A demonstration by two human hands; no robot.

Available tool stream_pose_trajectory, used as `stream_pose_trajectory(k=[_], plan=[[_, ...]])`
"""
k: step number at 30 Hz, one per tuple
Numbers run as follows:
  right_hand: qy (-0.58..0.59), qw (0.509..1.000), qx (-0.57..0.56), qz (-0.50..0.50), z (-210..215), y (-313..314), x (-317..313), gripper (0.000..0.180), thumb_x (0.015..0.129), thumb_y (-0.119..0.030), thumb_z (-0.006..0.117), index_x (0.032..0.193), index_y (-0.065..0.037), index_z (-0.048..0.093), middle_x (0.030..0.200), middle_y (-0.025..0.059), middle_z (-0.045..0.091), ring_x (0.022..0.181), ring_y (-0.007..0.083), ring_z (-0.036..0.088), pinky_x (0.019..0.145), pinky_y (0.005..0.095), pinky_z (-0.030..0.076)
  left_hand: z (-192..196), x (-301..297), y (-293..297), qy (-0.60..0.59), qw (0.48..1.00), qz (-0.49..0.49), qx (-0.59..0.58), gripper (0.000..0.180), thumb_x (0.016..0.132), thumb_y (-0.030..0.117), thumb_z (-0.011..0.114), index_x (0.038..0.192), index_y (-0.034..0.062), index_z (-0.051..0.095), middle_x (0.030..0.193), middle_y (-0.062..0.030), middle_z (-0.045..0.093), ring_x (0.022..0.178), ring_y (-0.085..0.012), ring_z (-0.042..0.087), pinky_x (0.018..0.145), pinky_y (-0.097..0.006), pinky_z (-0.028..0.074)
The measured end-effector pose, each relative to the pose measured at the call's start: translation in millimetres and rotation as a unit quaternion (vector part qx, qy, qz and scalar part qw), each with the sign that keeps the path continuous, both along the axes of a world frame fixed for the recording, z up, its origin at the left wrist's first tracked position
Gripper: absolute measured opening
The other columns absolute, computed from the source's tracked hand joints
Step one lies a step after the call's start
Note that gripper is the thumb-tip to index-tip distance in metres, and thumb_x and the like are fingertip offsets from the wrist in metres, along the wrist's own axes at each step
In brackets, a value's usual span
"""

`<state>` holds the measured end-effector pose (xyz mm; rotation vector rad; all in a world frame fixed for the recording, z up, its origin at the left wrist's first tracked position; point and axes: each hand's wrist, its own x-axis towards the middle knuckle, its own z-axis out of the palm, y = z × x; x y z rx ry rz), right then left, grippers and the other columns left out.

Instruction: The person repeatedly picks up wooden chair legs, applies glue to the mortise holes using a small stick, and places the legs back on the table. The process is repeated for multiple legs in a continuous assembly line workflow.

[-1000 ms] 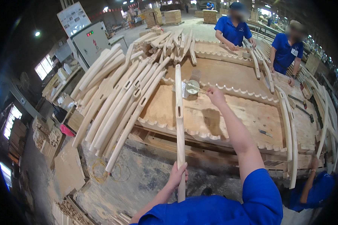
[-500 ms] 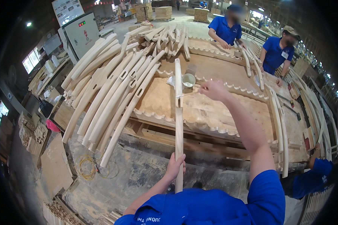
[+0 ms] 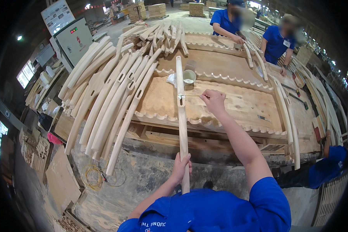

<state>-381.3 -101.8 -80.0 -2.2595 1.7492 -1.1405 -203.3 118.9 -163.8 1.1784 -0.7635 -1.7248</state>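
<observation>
My left hand [image 3: 180,168] is closed around the lower end of a long pale wooden chair-leg-like bar [image 3: 183,135], which reaches away from me over the table. Near its upper part the bar has a slot [image 3: 181,101] with some white stuff at its edge. My right hand [image 3: 214,101] pinches a thin stick [image 3: 193,95], whose tip touches the bar at the slot's upper end. Just beyond, right of the bar, a small whitish cup [image 3: 189,77] stands on the table, with a crumpled white bag [image 3: 171,79] on the bar's other side.
Several slotted bars [image 3: 120,100] are heaped at the left, overhanging the table edge. Scalloped wooden rails [image 3: 236,81] cross the table [image 3: 239,104]. Hammers [image 3: 297,99] lie at the right, near two co-workers in blue [image 3: 276,44]. A yellow cable [image 3: 92,177] coils on the floor.
My right hand has come lower and a little nearer to the bar, and the stick's tip now sits at the upper end of the slot. My left hand keeps its grip.
</observation>
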Motion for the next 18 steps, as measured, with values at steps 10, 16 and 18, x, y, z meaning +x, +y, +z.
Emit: stream_pose_trajectory(k=[10,16,18], plan=[[0.000,0.992,-0.124,-0.003,-10.4,5.6,-4.6,0.014,0.078,-0.027,0.068,0.074,-0.015,0.061,0.071,-0.0017,0.056,0.080,0.0181,0.052,0.079,0.0386,0.028,5.2,1.3,-1.7,-0.015,1.000,-0.009,0.011,0.026,0.092,0.030,0.052,0.103,0.0123,0.037,0.067,-0.0036,0.049,0.047,-0.0120,0.050,0.040,-0.026,0.042],[0.014,0.992,-0.129,-0.009,-14.6,7.1,-2.9,0.014,0.079,-0.026,0.067,0.076,-0.015,0.060,0.074,-0.0014,0.056,0.081,0.0186,0.052,0.079,0.0388,0.028,6.3,1.3,-1.5,-0.018,1.000,-0.004,0.012,0.025,0.092,0.030,0.052,0.103,0.0126,0.038,0.068,-0.0034,0.049,0.047,-0.0120,0.050,0.040,-0.026,0.041],[0.012,0.991,-0.135,-0.008,-12.7,5.9,-2.1,0.014,0.079,-0.026,0.067,0.076,-0.015,0.059,0.074,-0.0013,0.056,0.081,0.0188,0.051,0.079,0.0390,0.028,6.0,2.2,-1.6,-0.025,1.000,-0.006,0.012,0.025,0.092,0.030,0.052,0.102,0.0127,0.037,0.068,-0.0033,0.049,0.047,-0.0120,0.050,0.040,-0.026,0.041]])
